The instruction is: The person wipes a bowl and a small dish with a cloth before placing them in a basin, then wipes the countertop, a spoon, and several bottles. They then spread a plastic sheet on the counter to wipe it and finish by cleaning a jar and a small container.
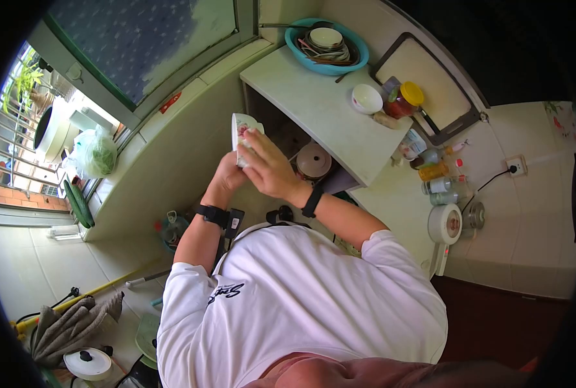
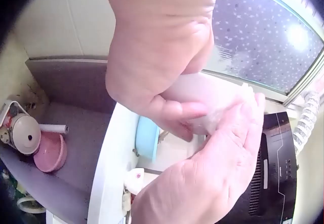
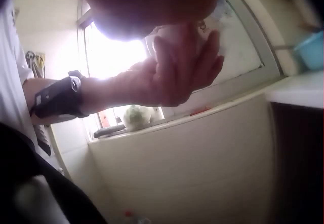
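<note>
A white T-shirt point(image 1: 327, 294) with black lettering point(image 1: 226, 294) is worn with 2 black wristbands point(image 1: 312, 202).

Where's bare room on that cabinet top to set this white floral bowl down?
The flat white cabinet top looks bare between the round turquoise basin, the small round white bowl and the front edge. It's crowded right of that small bowl, around the yellow-lidded reddish jar.

Left hand point(image 2: 154, 72) holds a white bowl point(image 2: 205, 93) — right hand point(image 2: 202, 168) touching it, blue basin point(image 2: 147, 139) behind.
</note>
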Motion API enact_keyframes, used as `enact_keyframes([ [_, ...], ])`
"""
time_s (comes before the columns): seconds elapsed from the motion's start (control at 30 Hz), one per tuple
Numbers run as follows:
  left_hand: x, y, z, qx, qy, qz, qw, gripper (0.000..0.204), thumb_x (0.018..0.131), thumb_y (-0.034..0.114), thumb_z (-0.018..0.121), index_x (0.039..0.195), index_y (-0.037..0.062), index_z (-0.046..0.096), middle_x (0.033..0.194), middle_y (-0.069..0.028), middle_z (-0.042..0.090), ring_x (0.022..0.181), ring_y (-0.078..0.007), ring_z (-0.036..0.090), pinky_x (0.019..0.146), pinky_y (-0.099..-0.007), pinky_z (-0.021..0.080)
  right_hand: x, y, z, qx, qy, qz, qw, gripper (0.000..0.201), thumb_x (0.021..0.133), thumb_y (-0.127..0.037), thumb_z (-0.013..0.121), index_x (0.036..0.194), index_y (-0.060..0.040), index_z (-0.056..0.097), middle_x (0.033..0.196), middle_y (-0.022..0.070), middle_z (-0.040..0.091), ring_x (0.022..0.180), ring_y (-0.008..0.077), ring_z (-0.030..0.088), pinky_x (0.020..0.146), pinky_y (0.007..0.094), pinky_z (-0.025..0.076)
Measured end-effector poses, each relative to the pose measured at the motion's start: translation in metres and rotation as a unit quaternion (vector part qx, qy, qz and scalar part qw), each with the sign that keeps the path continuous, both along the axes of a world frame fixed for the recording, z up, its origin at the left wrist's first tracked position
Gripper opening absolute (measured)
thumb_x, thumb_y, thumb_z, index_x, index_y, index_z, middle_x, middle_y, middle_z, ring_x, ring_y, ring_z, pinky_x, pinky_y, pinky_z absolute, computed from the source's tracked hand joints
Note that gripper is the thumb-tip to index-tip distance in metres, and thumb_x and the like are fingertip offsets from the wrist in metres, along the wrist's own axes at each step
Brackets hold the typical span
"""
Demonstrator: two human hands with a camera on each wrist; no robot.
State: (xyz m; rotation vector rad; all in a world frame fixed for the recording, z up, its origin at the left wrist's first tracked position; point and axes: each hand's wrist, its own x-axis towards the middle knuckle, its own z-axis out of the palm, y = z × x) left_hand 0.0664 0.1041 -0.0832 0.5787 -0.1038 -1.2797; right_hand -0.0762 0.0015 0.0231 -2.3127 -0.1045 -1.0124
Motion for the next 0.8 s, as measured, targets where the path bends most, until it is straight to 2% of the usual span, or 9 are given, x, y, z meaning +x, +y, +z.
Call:
enact_keyframes([
  [0.1, -0.02, 0.005, 0.041, -0.011, 0.031, -0.024, 0.999, 0.03, 0.103, 0.022, 0.047, 0.129, 0.0074, 0.055, 0.12, -0.0079, 0.063, 0.108, -0.0193, 0.063, 0.091, -0.0331, 0.056, 0.0, 0.004, 0.008, -0.138, 0.018, -0.004, 0.99, 0.046, 0.092, -0.012, 0.057, 0.137, -0.0074, 0.053, 0.145, 0.0172, 0.046, 0.137, 0.0357, 0.042, 0.111, 0.0493, 0.036],
  [0.13, -0.027, 0.004, 0.055, 0.033, -0.014, -0.011, 0.999, 0.028, 0.105, 0.027, 0.043, 0.122, 0.0097, 0.059, 0.115, -0.0043, 0.065, 0.101, -0.0155, 0.065, 0.08, -0.0287, 0.058, 0.0, 0.001, 0.01, -0.141, 0.022, 0.013, 0.99, 0.047, 0.091, -0.011, 0.056, 0.137, -0.0078, 0.052, 0.146, 0.017, 0.044, 0.137, 0.036, 0.041, 0.111, 0.0532, 0.035],
  [0.2, -0.018, 0.002, 0.026, 0.041, -0.012, -0.025, 0.999, 0.027, 0.105, 0.027, 0.043, 0.12, 0.0098, 0.059, 0.11, -0.0035, 0.066, 0.094, -0.014, 0.066, 0.071, -0.0256, 0.057, 0.003, -0.003, 0.021, -0.142, 0.027, 0.026, 0.989, 0.048, 0.091, -0.01, 0.055, 0.138, -0.0082, 0.051, 0.147, 0.0169, 0.043, 0.137, 0.0363, 0.041, 0.11, 0.057, 0.034],
  [0.33, -0.013, 0.004, 0.018, 0.014, -0.008, -0.066, 0.998, 0.025, 0.105, 0.028, 0.044, 0.113, 0.0095, 0.059, 0.097, -0.0017, 0.068, 0.073, -0.0114, 0.068, 0.049, -0.0192, 0.049, 0.015, -0.01, 0.038, -0.022, 0.025, 0.013, 0.999, 0.036, 0.094, -0.01, 0.05, 0.129, -0.0045, 0.056, 0.134, 0.0178, 0.053, 0.127, 0.0369, 0.05, 0.107, 0.0476, 0.039],
  [0.47, -0.015, 0.006, 0.041, 0.041, -0.098, -0.077, 0.991, 0.022, 0.102, 0.023, 0.049, 0.115, 0.0078, 0.059, 0.094, -0.0036, 0.069, 0.069, -0.0144, 0.068, 0.048, -0.0201, 0.049, 0.025, -0.02, 0.033, 0.15, 0.062, 0.046, 0.986, 0.031, 0.099, -0.011, 0.042, 0.123, -0.001, 0.059, 0.124, 0.0181, 0.059, 0.117, 0.0337, 0.058, 0.1, 0.035, 0.045],
  [0.6, -0.023, 0.01, 0.057, 0.067, -0.168, -0.079, 0.98, 0.023, 0.097, 0.018, 0.057, 0.116, 0.005, 0.061, 0.092, -0.0062, 0.07, 0.072, -0.0181, 0.069, 0.05, -0.0239, 0.052, 0.035, -0.035, 0.016, 0.247, 0.149, 0.089, 0.953, 0.032, 0.102, -0.015, 0.039, 0.121, -0.0001, 0.06, 0.121, 0.0162, 0.063, 0.114, 0.0262, 0.061, 0.096, 0.0323, 0.047],
  [0.7, -0.025, 0.009, 0.043, 0.082, -0.233, -0.068, 0.967, 0.027, 0.094, 0.018, 0.062, 0.115, 0.002, 0.064, 0.092, -0.0071, 0.07, 0.074, -0.0182, 0.069, 0.057, -0.0271, 0.055, 0.038, -0.043, -0.002, 0.375, 0.206, 0.161, 0.889, 0.034, 0.102, -0.017, 0.039, 0.118, 0.0005, 0.064, 0.114, 0.0123, 0.067, 0.108, 0.0191, 0.063, 0.094, 0.031, 0.048],
  [0.77, -0.021, 0.012, 0.029, 0.085, -0.26, -0.056, 0.96, 0.03, 0.091, 0.017, 0.066, 0.115, 0.0003, 0.064, 0.091, -0.0074, 0.07, 0.075, -0.0171, 0.069, 0.063, -0.0289, 0.056, 0.032, -0.047, -0.011, 0.568, 0.287, 0.192, 0.747, 0.033, 0.1, -0.018, 0.043, 0.112, 0.0008, 0.067, 0.106, 0.01, 0.07, 0.1, 0.0162, 0.065, 0.09, 0.0308, 0.05],
  [0.8, -0.019, 0.011, 0.037, 0.131, -0.353, -0.062, 0.925, 0.029, 0.089, 0.017, 0.068, 0.112, -0.001, 0.065, 0.091, -0.0073, 0.07, 0.076, -0.0161, 0.068, 0.066, -0.0295, 0.055, 0.026, -0.046, -0.007, 0.592, 0.304, 0.176, 0.725, 0.033, 0.099, -0.019, 0.045, 0.111, 0.0011, 0.068, 0.107, 0.0097, 0.07, 0.099, 0.0166, 0.065, 0.091, 0.0304, 0.05],
])
